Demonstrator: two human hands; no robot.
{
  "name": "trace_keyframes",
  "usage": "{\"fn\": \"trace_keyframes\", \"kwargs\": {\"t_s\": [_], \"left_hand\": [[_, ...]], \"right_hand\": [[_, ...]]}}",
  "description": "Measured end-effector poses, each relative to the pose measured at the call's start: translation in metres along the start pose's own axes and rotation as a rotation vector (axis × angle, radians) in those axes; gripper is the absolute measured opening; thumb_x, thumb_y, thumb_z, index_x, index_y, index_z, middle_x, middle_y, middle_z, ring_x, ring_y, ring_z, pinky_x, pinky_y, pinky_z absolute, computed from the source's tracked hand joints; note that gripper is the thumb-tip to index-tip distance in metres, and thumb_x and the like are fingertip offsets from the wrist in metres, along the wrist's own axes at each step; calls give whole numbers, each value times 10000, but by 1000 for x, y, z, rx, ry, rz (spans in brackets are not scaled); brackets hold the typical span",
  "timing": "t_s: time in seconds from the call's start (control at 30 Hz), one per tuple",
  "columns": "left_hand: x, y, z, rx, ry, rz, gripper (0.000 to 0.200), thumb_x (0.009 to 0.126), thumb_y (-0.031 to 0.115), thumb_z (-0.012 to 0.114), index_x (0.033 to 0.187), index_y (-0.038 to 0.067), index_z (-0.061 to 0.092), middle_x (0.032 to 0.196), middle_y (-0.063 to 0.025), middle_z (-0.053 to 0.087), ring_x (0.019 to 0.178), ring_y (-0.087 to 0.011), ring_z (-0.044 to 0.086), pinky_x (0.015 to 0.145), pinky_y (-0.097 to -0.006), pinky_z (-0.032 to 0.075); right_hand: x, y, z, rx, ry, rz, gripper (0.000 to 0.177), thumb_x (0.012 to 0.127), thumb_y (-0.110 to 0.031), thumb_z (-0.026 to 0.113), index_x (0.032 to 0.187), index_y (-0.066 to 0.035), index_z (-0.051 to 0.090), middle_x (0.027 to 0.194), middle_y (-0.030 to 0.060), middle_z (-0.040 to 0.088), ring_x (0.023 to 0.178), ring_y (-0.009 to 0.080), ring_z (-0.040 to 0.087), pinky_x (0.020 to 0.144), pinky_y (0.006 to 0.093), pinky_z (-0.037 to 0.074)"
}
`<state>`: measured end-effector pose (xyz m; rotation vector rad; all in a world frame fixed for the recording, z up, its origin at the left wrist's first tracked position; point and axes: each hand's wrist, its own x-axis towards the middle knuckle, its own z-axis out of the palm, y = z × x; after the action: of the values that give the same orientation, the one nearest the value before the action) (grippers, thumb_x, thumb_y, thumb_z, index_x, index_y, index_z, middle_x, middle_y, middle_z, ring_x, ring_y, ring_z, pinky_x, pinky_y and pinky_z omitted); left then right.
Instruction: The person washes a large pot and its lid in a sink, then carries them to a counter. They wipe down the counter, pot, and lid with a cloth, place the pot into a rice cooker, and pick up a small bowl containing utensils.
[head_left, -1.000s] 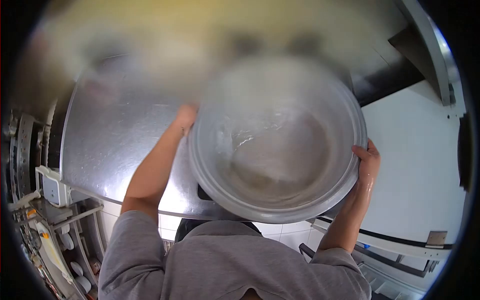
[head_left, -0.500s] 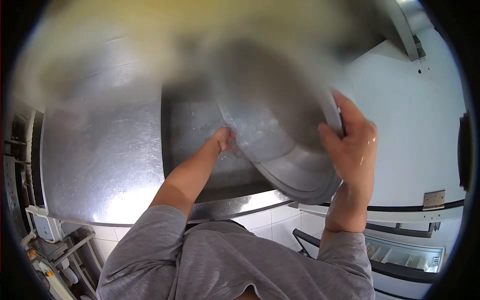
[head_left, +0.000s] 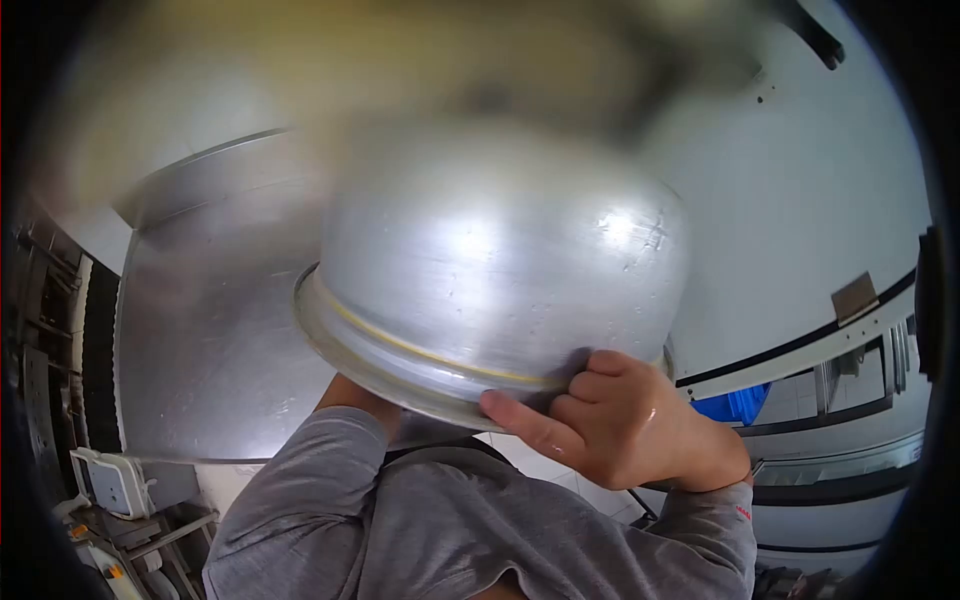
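A large wet metal pot (head_left: 480, 270) with a flared rim fills the middle of the view, tilted so that its outer side faces me and its rim points down toward my body. Water drops cling to its side, and a yellowish line runs just above the rim. My right hand (head_left: 610, 420) is closed on the rim at the lower right, fingers bent against the outer wall. Behind the pot my left hand is hidden; only part of the left forearm (head_left: 358, 397) shows below the rim.
To the left lies a stainless steel counter (head_left: 210, 340). A white surface (head_left: 790, 220) with a hinge plate (head_left: 855, 298) along its front edge stands to the right. Below it is something blue (head_left: 735, 403). A white plastic container (head_left: 118, 485) sits at the lower left. Yellowish blur covers the top.
The pot has been turned from showing its inside to showing its outer side, and moved up over the sink. My left hand, under running water before, is now hidden behind it.
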<state>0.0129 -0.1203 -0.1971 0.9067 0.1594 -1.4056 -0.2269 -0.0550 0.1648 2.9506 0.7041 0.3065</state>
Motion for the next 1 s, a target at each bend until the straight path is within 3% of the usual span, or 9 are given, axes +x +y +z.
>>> {"fn": "trace_keyframes", "kwargs": {"t_s": [0.27,0.37,0.43,0.47,0.57,0.7,0.83,0.93,1.0], "left_hand": [[-192,38,-57,-100,100,138,421,812,135,486,1203,-18,464,1305,-181,435,1243,-355,369,1029,-558,243],[-162,37,-177,106,138,262,398,776,143,523,1156,27,522,1243,-147,489,1191,-338,414,1002,-565,269],[-246,49,-183,18,236,428,389,735,87,453,1116,58,520,1153,-109,524,1063,-295,481,996,-502,321],[-279,54,-192,19,254,527,397,729,97,453,1117,54,528,1138,-107,538,1050,-289,496,989,-487,339],[-349,72,-238,-41,270,729,425,707,110,443,1111,40,553,1084,-111,585,994,-265,551,938,-431,411],[-436,74,-253,-59,475,725,475,681,117,449,1133,27,563,1021,-114,606,954,-259,575,869,-396,459],[-455,60,-337,153,910,728,484,673,129,479,1137,27,567,936,-92,589,908,-257,571,834,-387,470],[-471,31,-336,71,1177,745,430,680,131,492,1089,34,582,906,-86,572,876,-256,568,806,-391,470],[-478,9,-407,99,1112,724,456,682,138,494,1120,38,569,983,-111,567,905,-269,565,796,-402,476]], "right_hand": [[37,-76,-11,31,230,67,494,692,-10,642,1178,-91,608,520,-22,417,455,149,421,494,303,370],[46,-75,-16,97,526,329,570,646,0,613,1208,-93,591,808,85,645,537,205,543,556,340,464],[51,-62,-10,507,724,597,506,702,34,609,1206,16,560,1088,128,644,820,123,614,746,260,475],[55,-53,-3,768,845,652,490,702,65,569,1192,70,546,1083,118,629,900,152,600,811,258,461],[57,-20,41,1121,892,760,510,680,90,543,1190,85,539,1047,123,631,894,171,605,820,267,460],[63,14,163,1322,844,817,490,656,91,524,1145,82,558,1005,127,638,861,178,614,816,275,465],[80,12,258,1614,670,872,450,652,106,516,1098,78,565,985,125,651,854,183,622,808,279,472],[96,8,301,1708,584,865,442,664,116,506,1102,79,557,988,128,652,854,188,624,801,285,478],[98,14,322,1756,486,857,368,720,80,552,1089,77,559,975,124,654,846,189,626,793,288,480]]}}
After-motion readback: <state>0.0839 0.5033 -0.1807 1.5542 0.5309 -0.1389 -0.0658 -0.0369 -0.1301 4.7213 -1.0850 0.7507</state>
